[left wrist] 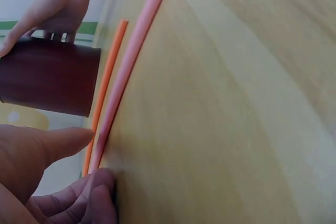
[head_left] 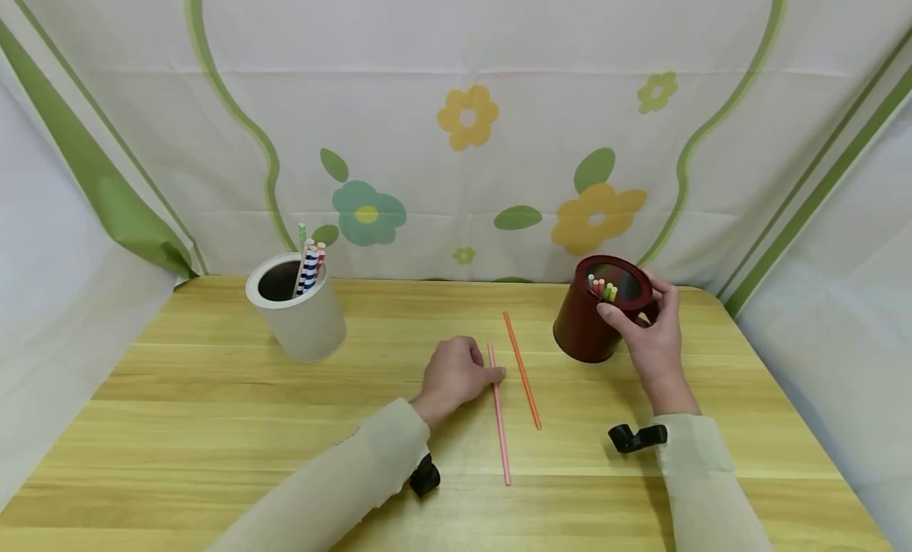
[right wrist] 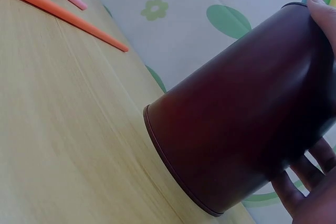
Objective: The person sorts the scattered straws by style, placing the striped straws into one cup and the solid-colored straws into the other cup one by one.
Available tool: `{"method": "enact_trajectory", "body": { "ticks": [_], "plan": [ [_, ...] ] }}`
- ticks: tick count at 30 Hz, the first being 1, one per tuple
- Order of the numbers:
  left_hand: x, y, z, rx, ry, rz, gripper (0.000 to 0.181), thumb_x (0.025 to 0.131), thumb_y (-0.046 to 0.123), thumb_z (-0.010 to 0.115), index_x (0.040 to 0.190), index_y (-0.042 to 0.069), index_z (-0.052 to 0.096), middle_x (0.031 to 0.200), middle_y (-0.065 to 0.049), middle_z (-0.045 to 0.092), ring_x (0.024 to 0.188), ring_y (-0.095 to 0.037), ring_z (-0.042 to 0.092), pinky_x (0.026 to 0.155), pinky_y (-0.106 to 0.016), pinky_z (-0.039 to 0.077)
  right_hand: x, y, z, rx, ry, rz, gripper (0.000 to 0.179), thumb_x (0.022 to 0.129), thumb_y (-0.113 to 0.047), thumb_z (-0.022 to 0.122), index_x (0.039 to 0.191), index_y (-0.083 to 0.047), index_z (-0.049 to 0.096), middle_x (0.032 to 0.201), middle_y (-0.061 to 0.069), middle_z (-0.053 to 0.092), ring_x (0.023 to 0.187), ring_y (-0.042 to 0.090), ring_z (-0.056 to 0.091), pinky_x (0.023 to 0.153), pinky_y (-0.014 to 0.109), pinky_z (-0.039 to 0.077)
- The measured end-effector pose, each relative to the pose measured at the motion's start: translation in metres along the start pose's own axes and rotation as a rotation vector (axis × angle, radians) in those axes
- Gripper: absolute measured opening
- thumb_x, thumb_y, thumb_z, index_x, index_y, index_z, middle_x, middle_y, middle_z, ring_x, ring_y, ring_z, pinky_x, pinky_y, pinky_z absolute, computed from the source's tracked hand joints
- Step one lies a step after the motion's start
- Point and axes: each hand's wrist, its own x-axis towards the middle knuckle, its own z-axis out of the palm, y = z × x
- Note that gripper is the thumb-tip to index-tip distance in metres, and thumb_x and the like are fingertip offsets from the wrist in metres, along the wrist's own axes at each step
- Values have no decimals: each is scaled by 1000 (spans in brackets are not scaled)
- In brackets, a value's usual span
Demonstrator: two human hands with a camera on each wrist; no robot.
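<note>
On the wooden table lie a pink straw (head_left: 501, 433) and, to its right, an orange straw (head_left: 523, 374). My left hand (head_left: 456, 374) is at the far part of the pink straw. Its thumb reaches over the straw, and in the left wrist view a gap shows between thumb and curled fingers (left wrist: 102, 192). My right hand (head_left: 657, 338) grips a dark red cup (head_left: 586, 322) at its right side, thumb at the rim and fingers around the far side. Several colored straws (head_left: 602, 287) stand inside that cup, and its base looks slightly tilted in the right wrist view.
A white cup (head_left: 306, 326) with several striped straws (head_left: 309, 267) stands at the back left of the table (head_left: 214, 441). Behind the table's far edge hangs a curtain (head_left: 399, 53) printed with flowers. Black wrist cameras (head_left: 425, 476) sit at both sleeves.
</note>
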Motion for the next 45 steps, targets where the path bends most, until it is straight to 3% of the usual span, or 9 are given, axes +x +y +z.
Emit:
{"method": "enact_trajectory", "body": {
  "ticks": [16,23,27,31,36,41,45],
  "plan": [
    [-3,4,8,55,49,-11,27,91,18,85,72,12,68,66,1,65,58,-14,54,51,-27,41,-1,0,0,-30,-1,6,78,94,-14,85,157,-31,41,143,-11,54,124,9,54,92,9,51],
    [0,4,9,48,13,-53,50,93,14,76,50,18,52,45,9,41,44,-8,35,43,-24,26,-1,0,0,-36,-8,6,79,94,-15,85,157,-31,41,143,-12,53,124,9,54,92,9,50],
    [1,3,9,52,24,-56,53,91,15,75,46,20,46,43,11,34,43,-7,31,43,-24,22,-1,0,-1,-42,-13,6,79,94,-16,85,157,-31,40,141,-12,53,123,9,54,92,9,50],
    [-2,4,7,19,40,-64,43,91,15,77,53,15,57,49,7,47,47,-10,41,44,-25,29,-2,0,-1,-48,-14,9,79,94,-17,85,158,-32,40,141,-13,53,123,8,54,92,9,50],
    [-4,3,3,-36,43,-81,19,91,16,81,75,8,75,71,-3,70,60,-16,60,51,-26,45,-2,-1,-1,-36,-12,14,80,94,-16,85,158,-32,40,141,-13,53,125,8,52,92,8,50],
    [-3,1,1,-85,42,-83,16,92,16,81,81,6,76,74,-4,72,60,-16,61,51,-26,46,-2,-1,-2,-27,-16,16,81,93,-16,86,158,-31,40,140,-13,52,124,7,52,92,8,49],
    [-2,-1,-1,-178,27,-104,15,95,15,80,85,5,74,71,-5,72,57,-14,60,50,-24,47,-2,-1,-1,-26,-13,12,80,94,-16,85,158,-31,41,141,-12,52,125,8,52,92,8,50]
  ]
}}
